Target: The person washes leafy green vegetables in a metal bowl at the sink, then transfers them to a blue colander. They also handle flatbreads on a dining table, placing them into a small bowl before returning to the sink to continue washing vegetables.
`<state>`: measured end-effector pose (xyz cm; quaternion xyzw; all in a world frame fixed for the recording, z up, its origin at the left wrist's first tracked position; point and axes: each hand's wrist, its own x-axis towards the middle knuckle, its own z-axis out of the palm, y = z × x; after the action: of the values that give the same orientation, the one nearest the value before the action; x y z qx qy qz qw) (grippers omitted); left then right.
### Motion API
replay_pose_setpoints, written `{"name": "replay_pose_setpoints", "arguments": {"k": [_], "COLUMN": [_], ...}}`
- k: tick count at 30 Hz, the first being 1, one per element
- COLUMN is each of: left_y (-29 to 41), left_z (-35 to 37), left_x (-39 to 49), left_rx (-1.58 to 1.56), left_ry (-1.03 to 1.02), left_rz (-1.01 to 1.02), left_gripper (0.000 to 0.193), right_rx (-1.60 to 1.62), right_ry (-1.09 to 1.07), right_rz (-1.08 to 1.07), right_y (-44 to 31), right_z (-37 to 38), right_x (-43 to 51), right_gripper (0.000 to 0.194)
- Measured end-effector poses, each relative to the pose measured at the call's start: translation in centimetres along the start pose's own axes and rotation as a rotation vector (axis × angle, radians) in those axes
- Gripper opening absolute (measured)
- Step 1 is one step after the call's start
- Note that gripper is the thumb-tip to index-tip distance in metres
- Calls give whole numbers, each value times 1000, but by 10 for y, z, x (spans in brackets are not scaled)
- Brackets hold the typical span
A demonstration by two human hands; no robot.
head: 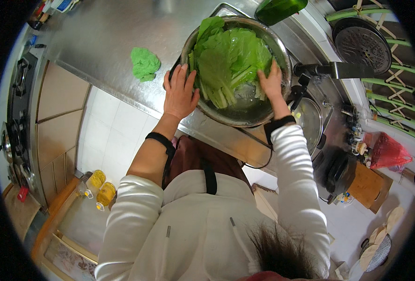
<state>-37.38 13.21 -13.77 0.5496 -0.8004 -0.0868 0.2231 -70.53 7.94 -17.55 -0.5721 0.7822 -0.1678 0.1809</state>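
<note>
A round stainless steel basin [287, 45] stands on the metal counter over the sink. Broad green leaves with pale stems, a leafy vegetable [214, 63], fill much of it, and water shows at the near side. My left hand [180, 92] lies against the basin's left rim, its fingers spread and pointing away from me. Inside the right wall, my right hand [273, 81] touches the leaves with thumb and fingertips. Whether it pinches a leaf cannot be made out. Both wrists wear black bands.
A crumpled green cloth [145, 64] lies left of the basin. Behind it is a green bottle [280, 10]. A black faucet [333, 69] reaches in from the right, above a glass-like lid or bowl [307, 121]. Oil bottles [105, 194] stand on the floor at left.
</note>
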Motion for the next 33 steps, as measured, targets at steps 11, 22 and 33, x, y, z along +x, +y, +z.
{"name": "replay_pose_setpoints", "arguments": {"k": [11, 22, 33], "left_y": [1, 1, -1], "left_z": [-4, -3, -2], "left_x": [2, 3, 2], "left_rx": [-16, -7, -9], "left_ry": [-22, -13, -21], "left_rz": [-14, -31, -40], "left_gripper": [57, 57, 58], "right_rx": [-508, -186, -258], "right_ry": [-557, -300, -522], "right_rz": [108, 13, 62], "right_y": [-70, -65, -92], "right_z": [41, -2, 35], "right_x": [12, 14, -16], "right_gripper": [96, 73, 123]}}
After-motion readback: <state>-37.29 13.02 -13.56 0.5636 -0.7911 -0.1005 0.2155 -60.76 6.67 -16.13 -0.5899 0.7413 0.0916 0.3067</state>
